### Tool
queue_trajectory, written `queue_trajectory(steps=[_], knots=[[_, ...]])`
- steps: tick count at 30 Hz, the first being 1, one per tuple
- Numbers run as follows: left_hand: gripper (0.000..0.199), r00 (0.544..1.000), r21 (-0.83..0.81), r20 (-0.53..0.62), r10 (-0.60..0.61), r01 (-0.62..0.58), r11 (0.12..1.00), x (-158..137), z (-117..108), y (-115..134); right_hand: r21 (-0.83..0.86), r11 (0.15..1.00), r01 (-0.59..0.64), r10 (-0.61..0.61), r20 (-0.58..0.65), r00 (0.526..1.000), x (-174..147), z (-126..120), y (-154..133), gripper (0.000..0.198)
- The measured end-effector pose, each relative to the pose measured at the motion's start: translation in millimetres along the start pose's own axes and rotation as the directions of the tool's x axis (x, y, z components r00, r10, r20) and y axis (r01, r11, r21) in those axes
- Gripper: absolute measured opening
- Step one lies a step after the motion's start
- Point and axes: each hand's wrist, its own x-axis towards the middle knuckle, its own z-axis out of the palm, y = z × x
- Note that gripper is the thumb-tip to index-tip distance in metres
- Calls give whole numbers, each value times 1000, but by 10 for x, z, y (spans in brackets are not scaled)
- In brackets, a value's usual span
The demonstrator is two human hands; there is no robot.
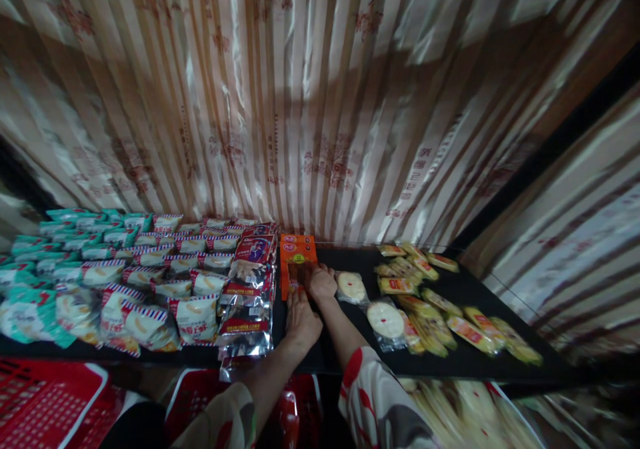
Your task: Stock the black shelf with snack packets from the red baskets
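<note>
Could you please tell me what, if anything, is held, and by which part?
It cannot be told: the left hand and right hand are at the lower part of the orange packet.

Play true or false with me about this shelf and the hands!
1. The left hand and right hand are both at the orange pack. True.
2. The teal bags lie at the right end of the shelf. False: the teal bags lie at the left end.
3. Two round white packs lie to the right of the hands. True.
4. The red baskets stand on the shelf. False: the red baskets are below it.
5. Shiny dark red packets lie between the striped bags and the orange pack. True.
</note>
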Motion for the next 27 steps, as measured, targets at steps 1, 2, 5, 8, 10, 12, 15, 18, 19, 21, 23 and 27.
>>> queue_trajectory(steps=[1, 2, 5, 8, 10, 12, 15, 18, 19, 21, 23, 27], knots=[[67, 1000, -5, 11, -8, 8, 1000, 2, 5, -2, -12, 1000, 11, -11, -7, 1000, -2, 19, -3, 37], [66, 1000, -8, 19, -16, 16, 1000, 4, 10, -6, -24, 1000, 19, -20, -16, 1000, -6, 37, -8, 39], [66, 999, -10, 28, -30, 31, 999, 14, 14, -21, -54, 998, 13, -16, -48, 999, -29, 81, -31, 42], [65, 999, -21, 18, -37, 37, 999, 28, 10, -38, -69, 998, 12, -18, -86, 996, -48, 98, -48, 42], [65, 999, -28, 8, -36, 36, 999, 35, 15, -47, -75, 997, 11, -18, -91, 996, -53, 93, -52, 42], [64, 999, -31, 0, -35, 35, 999, 38, 25, -50, -75, 997, 8, -15, -85, 996, -54, 80, -49, 42], [63, 1000, -17, -13, -22, 22, 1000, 32, 30, -43, -75, 997, 11, -17, -79, 997, -52, 66, -38, 42], [61, 1000, 9, -18, 1, -1, 1000, 18, 16, -30, -77, 997, 10, -17, -89, 996, -49, 76, -24, 43], [61, 1000, 14, -18, 4, -4, 1000, 12, 11, -27, -74, 997, 8, -15, -94, 995, -50, 85, -18, 43], [60, 1000, 12, -23, 14, -13, 1000, -11, 3, -25, -57, 998, 18, -24, -122, 992, -55, 108, 0, 44], [57, 997, 0, -59, 47, -47, 999, -59, 4, -28, -14, 997, 77, -78, -184, 980, -73, 136, 24, 43], [54, 977, -45, -166, 134, -144, 989, -295, 32, -79, 163, 946, 281, -204, -376, 904, -212, 200, 79, 35]])
